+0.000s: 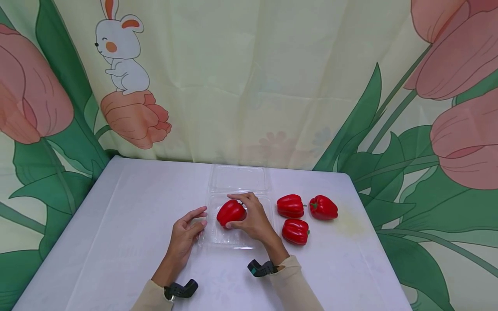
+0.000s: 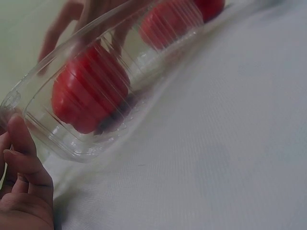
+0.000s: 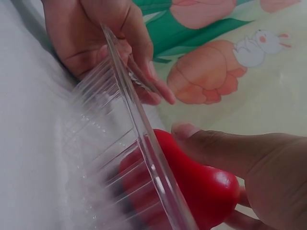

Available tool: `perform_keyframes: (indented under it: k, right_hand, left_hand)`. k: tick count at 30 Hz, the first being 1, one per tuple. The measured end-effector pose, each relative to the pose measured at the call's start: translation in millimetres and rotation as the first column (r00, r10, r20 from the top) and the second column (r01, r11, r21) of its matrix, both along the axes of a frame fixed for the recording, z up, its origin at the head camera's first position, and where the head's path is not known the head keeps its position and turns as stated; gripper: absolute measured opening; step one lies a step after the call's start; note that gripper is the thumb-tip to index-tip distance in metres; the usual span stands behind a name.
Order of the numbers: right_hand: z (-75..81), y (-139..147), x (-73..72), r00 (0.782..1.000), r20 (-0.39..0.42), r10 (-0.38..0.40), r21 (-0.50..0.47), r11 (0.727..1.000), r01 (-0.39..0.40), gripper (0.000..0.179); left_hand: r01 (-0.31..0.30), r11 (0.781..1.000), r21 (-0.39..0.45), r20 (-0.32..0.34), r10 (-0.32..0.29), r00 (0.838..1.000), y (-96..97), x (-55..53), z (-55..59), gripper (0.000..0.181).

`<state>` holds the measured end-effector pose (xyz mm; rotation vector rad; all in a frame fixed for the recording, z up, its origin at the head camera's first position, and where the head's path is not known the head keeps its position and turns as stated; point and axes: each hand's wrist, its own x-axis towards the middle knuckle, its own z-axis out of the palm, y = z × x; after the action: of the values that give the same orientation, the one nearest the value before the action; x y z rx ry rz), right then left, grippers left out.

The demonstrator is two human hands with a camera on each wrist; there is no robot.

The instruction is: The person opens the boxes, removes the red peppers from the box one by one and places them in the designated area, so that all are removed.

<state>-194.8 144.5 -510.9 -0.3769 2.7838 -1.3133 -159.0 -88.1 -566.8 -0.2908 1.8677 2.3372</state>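
Observation:
A clear plastic clamshell container (image 1: 233,242) lies with its lid folded back on the white table. Inside its base is a red bell pepper (image 1: 230,212), tilted, gripped between the thumb and fingers of my right hand (image 1: 253,218). In the right wrist view, the pepper (image 3: 206,191) shows partly through the ribbed wall. My left hand (image 1: 184,235) holds the container's left edge; in the left wrist view, its curled fingers (image 2: 21,158) are at the container's corner. Three more red bell peppers lie right of the container: one nearer (image 1: 291,206), one farther right (image 1: 324,207), one in front (image 1: 295,232).
The open lid (image 1: 239,178) reaches toward the table's back edge. A white cloth covers the table (image 1: 128,242). Behind it hangs a curtain (image 1: 249,86) printed with tulips and a rabbit.

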Motion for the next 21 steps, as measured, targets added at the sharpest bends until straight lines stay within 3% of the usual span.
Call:
perform_keyframes:
  k: [21]
  right_hand:
    - [-5.8,-5.6,-5.2,0.998,0.05,0.046,0.054,0.997,-0.049,0.079]
  left_hand:
    - [0.011,1.0,0.002,-0.014,-0.011,1.0,-1.6,0.8,-0.6,0.047]
